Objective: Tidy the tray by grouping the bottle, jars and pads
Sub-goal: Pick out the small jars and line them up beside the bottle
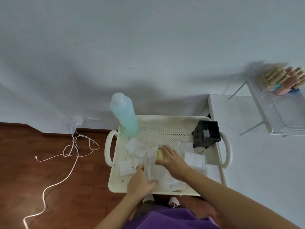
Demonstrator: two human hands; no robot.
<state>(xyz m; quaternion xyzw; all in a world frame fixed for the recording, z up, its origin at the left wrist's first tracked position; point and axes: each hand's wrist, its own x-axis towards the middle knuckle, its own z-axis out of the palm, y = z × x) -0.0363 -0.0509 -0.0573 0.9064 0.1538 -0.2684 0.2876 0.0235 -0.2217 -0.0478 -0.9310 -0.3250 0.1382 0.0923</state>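
Where the two hands meet over the near half of the cream perforated plastic tray [166,128], the clear glass jars [152,169] are hard to make out: their walls blur into the white square pads [135,147] beneath, so their number and exact outlines cannot be told. The left hand [140,181] lies at about 7 o'clock on the tray, thumb stretched toward a jar and fingers flat against its side; whether it grips cannot be told. The right hand [171,158] reaches in from 5 o'clock, fingers curled over a small yellow object [160,154], half hidden under the fingertips, its nature unclear. More pads [195,158] lie at 3 o'clock, partly covered by the right forearm. The tall translucent bottle of blue liquid [125,116] stands upright at the tray's 11 o'clock corner, close to the rim. A black square box [207,133] sits tilted at 1 o'clock, near the right handle. The far middle of the tray is bare. Beyond the tray, a white cable [72,156] loops over the brown wood floor at 9 o'clock, and a clear rack with wooden blocks [280,80] stands at 2 o'clock, cut off by the frame edge.
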